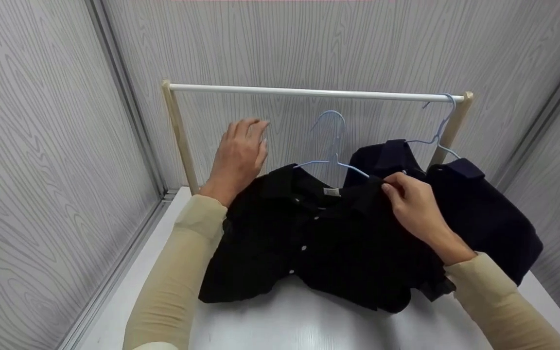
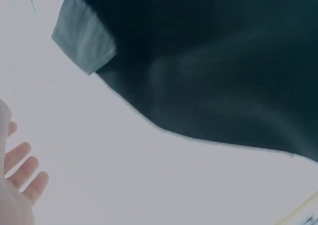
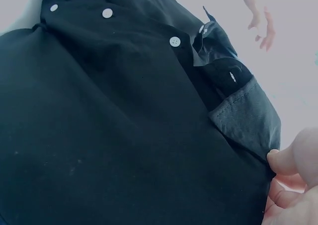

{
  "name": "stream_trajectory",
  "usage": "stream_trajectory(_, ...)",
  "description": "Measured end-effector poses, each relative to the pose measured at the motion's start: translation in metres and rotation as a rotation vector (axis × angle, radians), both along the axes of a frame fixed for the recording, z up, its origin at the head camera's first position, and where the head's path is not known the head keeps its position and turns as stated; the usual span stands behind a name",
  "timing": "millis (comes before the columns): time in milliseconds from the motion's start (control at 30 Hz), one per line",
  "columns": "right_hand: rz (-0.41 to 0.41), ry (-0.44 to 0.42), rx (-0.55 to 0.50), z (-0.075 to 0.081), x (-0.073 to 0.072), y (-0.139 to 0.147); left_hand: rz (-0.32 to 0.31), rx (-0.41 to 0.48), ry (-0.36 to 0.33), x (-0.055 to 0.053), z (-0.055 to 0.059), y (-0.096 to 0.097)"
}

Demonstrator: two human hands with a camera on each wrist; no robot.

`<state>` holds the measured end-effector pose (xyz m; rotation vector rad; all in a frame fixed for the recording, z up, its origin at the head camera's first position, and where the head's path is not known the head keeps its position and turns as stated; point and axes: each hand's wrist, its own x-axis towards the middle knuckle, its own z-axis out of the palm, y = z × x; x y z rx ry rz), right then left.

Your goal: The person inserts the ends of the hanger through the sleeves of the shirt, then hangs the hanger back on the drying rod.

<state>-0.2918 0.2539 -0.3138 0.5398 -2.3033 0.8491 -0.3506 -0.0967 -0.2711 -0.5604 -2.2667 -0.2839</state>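
A black shirt (image 1: 338, 238) with white buttons is on a light blue hanger (image 1: 333, 160), whose hook stands below the rail and apart from it. My right hand (image 1: 416, 204) pinches the shirt's shoulder beside the collar between thumb and fingers; the right wrist view shows the thumb on the black cloth (image 3: 149, 135). My left hand (image 1: 241, 153) is raised left of the hanger, fingers loosely bent and holding nothing. In the left wrist view its fingers (image 2: 36, 185) are apart from the shirt (image 2: 198, 86).
A white rail (image 1: 280, 91) on wooden posts (image 1: 180, 131) spans the back. At its right end a dark navy shirt (image 1: 484, 218) hangs on another blue hanger (image 1: 438, 136), partly behind the black shirt. Below lies a white tabletop (image 1: 270, 321); wood-patterned panels (image 1: 42, 146) enclose it.
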Motion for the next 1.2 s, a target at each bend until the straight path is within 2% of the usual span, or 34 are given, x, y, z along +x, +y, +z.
stream_trajectory(233, -0.018, -0.015, -0.007, 0.010, -0.002, 0.004, 0.103, -0.097, -0.001, -0.012, 0.036, 0.005)
stream_trajectory(433, -0.042, -0.024, 0.001, 0.020, -0.004, 0.007, 0.141, -0.161, -0.053, -0.021, 0.053, 0.008)
stream_trajectory(700, -0.067, 0.014, 0.017, 0.037, -0.011, 0.004, 0.206, -0.190, -0.144, -0.028, 0.061, 0.007)
stream_trajectory(833, -0.077, 0.017, 0.022, 0.047, -0.013, 0.003, 0.208, -0.194, -0.151, -0.028, 0.063, 0.006)
stream_trajectory(1000, -0.113, -0.027, 0.024, 0.059, -0.017, 0.002, 0.203, -0.199, -0.146, -0.027, 0.064, 0.005)
stream_trajectory(1200, -0.141, -0.057, 0.016, 0.065, -0.024, 0.003, 0.197, -0.188, -0.146, -0.024, 0.068, 0.005)
